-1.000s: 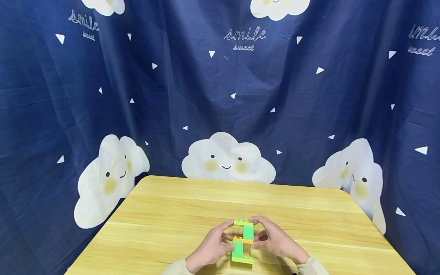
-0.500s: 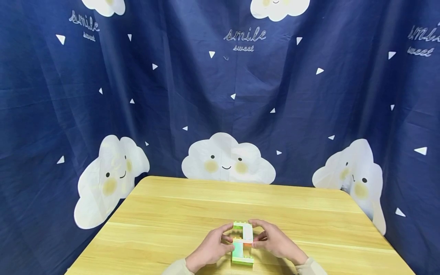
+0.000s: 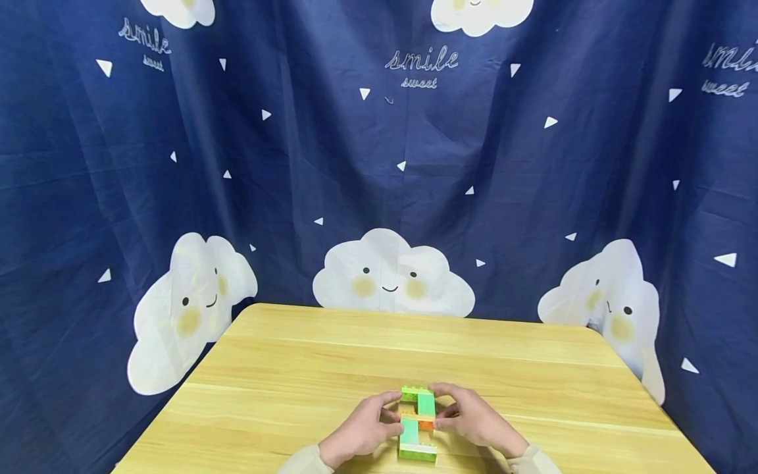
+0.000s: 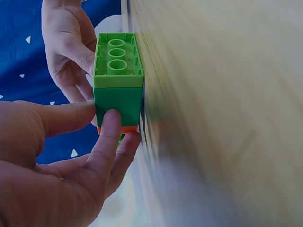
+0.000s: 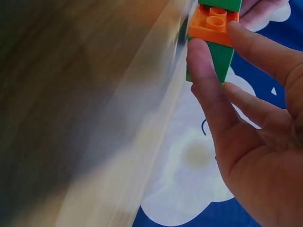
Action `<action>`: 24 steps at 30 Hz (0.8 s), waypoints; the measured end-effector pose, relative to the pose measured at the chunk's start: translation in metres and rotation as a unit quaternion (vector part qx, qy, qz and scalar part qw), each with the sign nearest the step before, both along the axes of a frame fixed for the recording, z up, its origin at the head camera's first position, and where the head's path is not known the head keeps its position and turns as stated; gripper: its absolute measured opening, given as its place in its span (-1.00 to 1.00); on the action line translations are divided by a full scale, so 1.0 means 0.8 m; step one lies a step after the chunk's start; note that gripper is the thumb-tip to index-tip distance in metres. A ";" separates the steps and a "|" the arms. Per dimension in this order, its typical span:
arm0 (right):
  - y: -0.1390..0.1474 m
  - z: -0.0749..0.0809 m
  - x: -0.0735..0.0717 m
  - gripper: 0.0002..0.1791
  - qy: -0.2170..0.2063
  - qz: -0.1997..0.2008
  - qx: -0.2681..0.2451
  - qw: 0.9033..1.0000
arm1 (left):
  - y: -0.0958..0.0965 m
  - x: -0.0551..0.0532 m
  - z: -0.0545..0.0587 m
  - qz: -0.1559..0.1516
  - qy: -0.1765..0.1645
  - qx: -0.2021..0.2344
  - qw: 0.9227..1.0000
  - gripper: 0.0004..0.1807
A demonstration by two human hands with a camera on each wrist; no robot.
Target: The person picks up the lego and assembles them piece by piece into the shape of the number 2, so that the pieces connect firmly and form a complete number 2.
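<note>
An S-shaped build of toy building blocks [image 3: 410,431] is between both hands, low over the table. Lime blocks [image 3: 418,454] form its two ends, with green blocks [image 3: 426,404] and an orange block [image 3: 425,424] between them. My left hand [image 3: 362,429] grips the near green block from the left; its thumb and fingers touch that block in the left wrist view. From the right, my right hand [image 3: 478,418] pinches the build; the right wrist view has its thumb at the orange block [image 5: 214,26] and a finger on green. Whether the build touches the table cannot be told.
The wooden table [image 3: 284,388] spreads around the hands, its rounded far corners in sight. Behind it hangs a dark blue curtain [image 3: 379,184] printed with white clouds and triangles.
The far end of the build has dropped slightly toward me, so it tilts differently and more of the lime blocks' near sides shows. Right fingertips have lowered with it; both hands keep their grip.
</note>
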State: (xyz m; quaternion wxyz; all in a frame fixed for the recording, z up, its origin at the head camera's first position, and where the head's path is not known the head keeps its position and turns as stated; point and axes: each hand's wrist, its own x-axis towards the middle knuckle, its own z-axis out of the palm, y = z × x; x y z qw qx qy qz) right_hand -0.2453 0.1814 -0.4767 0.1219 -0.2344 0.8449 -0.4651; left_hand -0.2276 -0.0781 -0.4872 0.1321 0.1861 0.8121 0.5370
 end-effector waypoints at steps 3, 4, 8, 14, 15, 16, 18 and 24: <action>0.000 -0.001 0.000 -0.28 -0.003 -0.004 0.004 1.000 | 0.001 0.000 0.000 -0.001 -0.007 0.001 1.000 -0.33; 0.000 -0.001 0.000 -0.29 -0.003 -0.006 0.005 1.000 | 0.001 0.000 0.000 -0.002 -0.008 0.000 1.000 -0.34; 0.000 -0.002 0.000 -0.31 -0.003 -0.011 0.012 1.000 | 0.002 0.000 -0.001 -0.005 -0.007 -0.004 1.000 -0.35; -0.001 -0.002 0.001 -0.29 -0.015 -0.014 0.014 1.000 | 0.001 0.000 -0.002 -0.013 -0.006 -0.004 1.000 -0.36; -0.001 -0.002 0.001 -0.29 -0.017 -0.015 0.015 1.000 | 0.001 0.000 -0.002 -0.014 -0.006 -0.004 1.000 -0.36; -0.001 -0.002 0.000 -0.29 -0.019 -0.015 0.015 1.000 | 0.001 0.000 -0.002 -0.015 -0.008 -0.003 1.000 -0.37; -0.001 -0.001 0.000 -0.30 -0.019 -0.014 0.017 1.000 | 0.001 0.000 -0.002 -0.018 -0.011 -0.002 1.000 -0.37; 0.005 0.006 0.000 -0.31 0.006 -0.010 0.026 1.000 | -0.004 -0.002 0.000 -0.023 -0.011 -0.007 1.000 -0.35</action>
